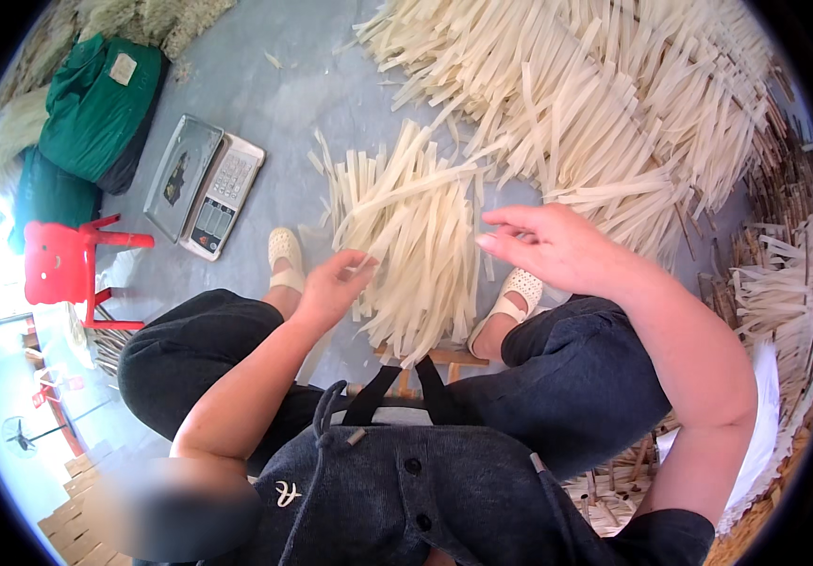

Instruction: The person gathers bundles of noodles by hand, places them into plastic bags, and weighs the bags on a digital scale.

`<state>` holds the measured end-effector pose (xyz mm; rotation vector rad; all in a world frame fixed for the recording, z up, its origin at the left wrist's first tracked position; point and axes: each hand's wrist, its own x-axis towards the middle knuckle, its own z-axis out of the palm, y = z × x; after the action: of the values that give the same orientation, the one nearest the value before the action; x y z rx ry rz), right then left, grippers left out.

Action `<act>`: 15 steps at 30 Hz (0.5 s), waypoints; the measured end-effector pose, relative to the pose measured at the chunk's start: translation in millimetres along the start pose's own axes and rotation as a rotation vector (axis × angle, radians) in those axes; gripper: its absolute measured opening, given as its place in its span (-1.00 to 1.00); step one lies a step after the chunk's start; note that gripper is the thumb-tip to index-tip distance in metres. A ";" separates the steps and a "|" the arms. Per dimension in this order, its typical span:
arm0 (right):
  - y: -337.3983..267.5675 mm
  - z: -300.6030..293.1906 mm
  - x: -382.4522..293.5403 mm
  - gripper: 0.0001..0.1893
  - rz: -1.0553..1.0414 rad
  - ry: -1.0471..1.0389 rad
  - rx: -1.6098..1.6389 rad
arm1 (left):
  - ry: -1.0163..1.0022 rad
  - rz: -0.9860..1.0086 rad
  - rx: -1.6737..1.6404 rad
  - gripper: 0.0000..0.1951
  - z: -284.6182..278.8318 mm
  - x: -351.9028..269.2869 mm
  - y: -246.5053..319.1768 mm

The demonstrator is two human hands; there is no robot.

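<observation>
A loose heap of pale flat strips (417, 240), like dried plant leaf or husk, lies on the floor between my feet. At its left edge is my left hand (339, 283), fingers bent close to the strip ends; whether a strip is pinched there cannot be made out. My right hand (548, 247) hovers just right of the heap, thumb and fingers apart, with nothing seen in it. Under the near end of the heap shows part of a low wooden frame (459, 357), with two black straps (438, 385) in front of it.
A far larger bank of strips on thin stalks (590, 106) spreads across the upper right. To the left are a digital scale (226, 191) with a metal pan, a red plastic chair (60, 262) and a green sack (99, 106). More stalk bundles (774, 283) line the right side.
</observation>
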<state>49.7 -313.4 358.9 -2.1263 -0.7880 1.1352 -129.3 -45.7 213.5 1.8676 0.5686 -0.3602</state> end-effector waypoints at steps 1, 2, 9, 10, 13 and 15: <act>5.4 10.1 9.2 -0.43 0.101 0.057 0.156 | -0.007 0.062 -0.012 -0.81 0.8 -9.2 23.3; 5.2 17.2 17.3 -0.38 0.200 0.111 0.310 | -0.002 0.067 -0.021 -0.81 2.2 -16.3 35.4; -12.4 -17.2 80.2 -0.51 0.090 0.441 0.922 | 0.076 0.569 0.190 -0.73 10.1 -6.2 61.6; -12.6 -33.2 87.5 -0.56 0.057 0.590 0.895 | 0.043 0.469 0.195 -0.71 8.5 7.5 55.1; 12.9 -54.0 111.2 -0.60 0.089 0.784 0.827 | 0.121 0.323 0.187 -0.71 -1.0 54.5 25.2; 46.0 -33.8 135.7 -0.61 0.213 0.775 0.838 | 0.146 0.283 0.161 -0.72 3.9 87.3 8.0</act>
<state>151.2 -251.6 271.9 -1.6877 0.2533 0.4840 -51.6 -33.2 174.6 2.1093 0.3722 -0.0848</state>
